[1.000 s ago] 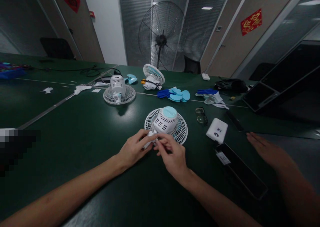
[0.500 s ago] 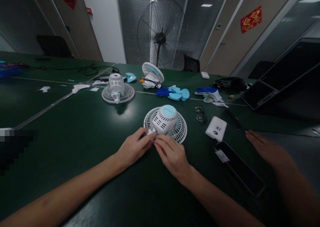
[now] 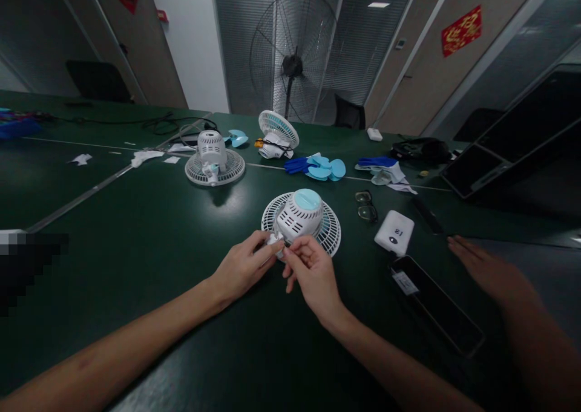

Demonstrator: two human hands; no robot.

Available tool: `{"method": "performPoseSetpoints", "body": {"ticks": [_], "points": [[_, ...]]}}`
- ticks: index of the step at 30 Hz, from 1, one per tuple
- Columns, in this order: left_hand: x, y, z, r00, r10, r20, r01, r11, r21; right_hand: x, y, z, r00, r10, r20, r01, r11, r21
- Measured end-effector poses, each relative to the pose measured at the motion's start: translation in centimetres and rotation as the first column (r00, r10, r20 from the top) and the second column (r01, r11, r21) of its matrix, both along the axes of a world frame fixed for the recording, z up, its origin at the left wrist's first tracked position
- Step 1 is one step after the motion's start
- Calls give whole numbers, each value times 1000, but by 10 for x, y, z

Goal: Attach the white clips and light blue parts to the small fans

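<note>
Fan head (image 3: 301, 217) lies grille-down on the green table (image 3: 158, 236), grille (image 3: 334, 232) and housing (image 3: 295, 223) together, white joint (image 3: 273, 239) apparently unfinished: left hand (image 3: 240, 265) pinches it, right hand's (image 3: 316, 277) fingertips narrowed there, grip unclear.

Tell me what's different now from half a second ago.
The right hand has spread its fingers, bunched together before, beside the small white part; whether it let go of anything is unclear. The left hand still grips that part. The fan, glasses and light-blue blades stayed put.
</note>
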State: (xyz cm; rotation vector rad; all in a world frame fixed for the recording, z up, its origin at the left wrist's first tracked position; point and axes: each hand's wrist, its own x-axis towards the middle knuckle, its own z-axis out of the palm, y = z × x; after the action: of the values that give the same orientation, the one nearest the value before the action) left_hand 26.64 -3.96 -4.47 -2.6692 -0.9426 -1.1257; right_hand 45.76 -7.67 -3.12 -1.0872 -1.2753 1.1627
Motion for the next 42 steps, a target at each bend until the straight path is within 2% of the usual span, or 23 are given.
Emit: {"method": "performPoseSetpoints", "body": {"ticks": [1,3,5,7,8,11,12,14,16,17,18,20,22,23,24,26,28,30,33,36,37,39,42], "points": [[0,0,1,1000,-1,0,1,1000,-2,2,-1,1,996,-8,84,3,998,58],[0,-1,2,1000,5,1,-5,1000,-12,7,-3,3,939,-64,339,-35,960,277],[0,-1,3,1000,11,3,-11,1000,-23,15,-4,4,813,-188,550,-142,853,502],[0,-1,3,1000,8,7,-8,1000,-29,21,-2,4,701,-317,639,-231,746,624],[0,-1,3,1000,5,10,-4,1000,-30,24,-1,3,662,-363,656,-256,713,653],[1,-1,4,1000,2,20,-2,999,-35,29,1,2,600,-436,671,-291,662,690],[1,-1,4,1000,4,25,-4,999,-37,29,1,2,598,-440,670,-292,659,693],[1,-2,4,999,2,32,-1,999,-39,28,1,2,618,-411,670,-273,687,673],[1,-2,4,999,4,35,-2,999,-33,23,1,3,682,-342,646,-207,758,619],[1,-2,4,999,6,35,-5,1000,-27,20,1,4,732,-291,616,-153,811,565],[1,-2,4,999,8,34,-7,1000,-21,17,0,4,790,-231,567,-91,872,482],[1,-2,4,1000,13,28,-12,1000,-11,10,0,5,902,-99,421,1,974,227],[1,-1,5,1000,13,19,-12,1000,-6,6,-1,5,960,1,281,6,1000,-24],[1,-1,5,1000,14,13,-14,1000,-3,5,-2,5,967,18,252,3,997,-82],[1,-1,5,1000,16,11,-16,1000,-1,6,-2,6,964,8,266,12,997,-74],[1,-1,5,1000,21,15,-21,1000,-2,9,-3,5,920,-81,384,38,992,117],[1,-1,5,1000,21,23,-21,1000,-10,15,-2,5,823,-200,532,-24,923,383],[1,-1,4,999,16,33,-15,1000,-19,21,-1,3,710,-305,635,-136,825,549],[1,0,3,999,1,45,0,1000,-24,28,1,1,593,-417,689,-243,723,647],[1,-1,4,999,5,35,-4,1000,-19,30,2,0,562,-459,688,-307,656,689],[2,-1,4,1000,9,28,-9,1000,-15,30,2,0,565,-454,689,-315,653,689],[2,-2,5,1000,16,22,-16,1000,0,27,2,2,592,-409,694,-295,692,659],[2,-2,6,1000,19,21,-19,1000,17,19,1,6,725,-271,633,-160,828,537]]}}
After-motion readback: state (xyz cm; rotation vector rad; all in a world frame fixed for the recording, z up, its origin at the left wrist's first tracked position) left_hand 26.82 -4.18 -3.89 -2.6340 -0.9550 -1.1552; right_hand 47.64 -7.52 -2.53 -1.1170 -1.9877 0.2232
